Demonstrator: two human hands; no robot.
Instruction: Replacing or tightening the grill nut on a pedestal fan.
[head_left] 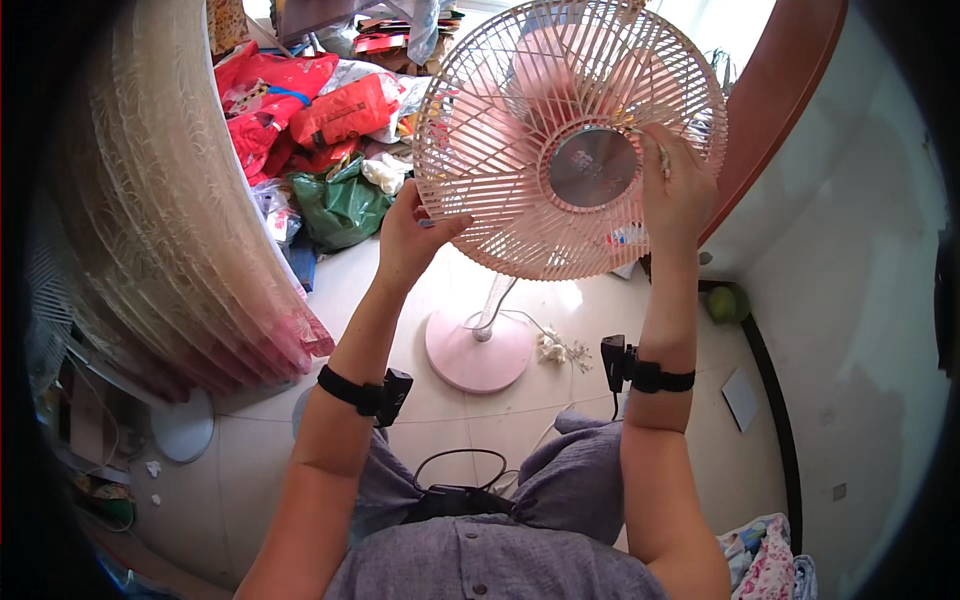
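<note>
A pink standing fan (518, 175) with a slatted round guard and silver centre cap (589, 166) fills the upper middle, on a stem with a pink round base (475, 350). My left hand (420, 230) grips the guard's lower-left rim, its thumb across the slats. My right hand (676, 190) is bent against the guard just right of the cap, fingers curled round something small and pale that I cannot make out. Both forearms wear black straps with small devices.
Red, white and green bags (337, 211) are piled at upper left beside a sheer curtain (170, 200). Another round base (182, 430) stands lower left. A green round object (727, 305) lies by the right wall (850, 300). Patterned fabric (765, 550) is at lower right; pale artificial flowers (555, 350) lie beside the fan base.
</note>
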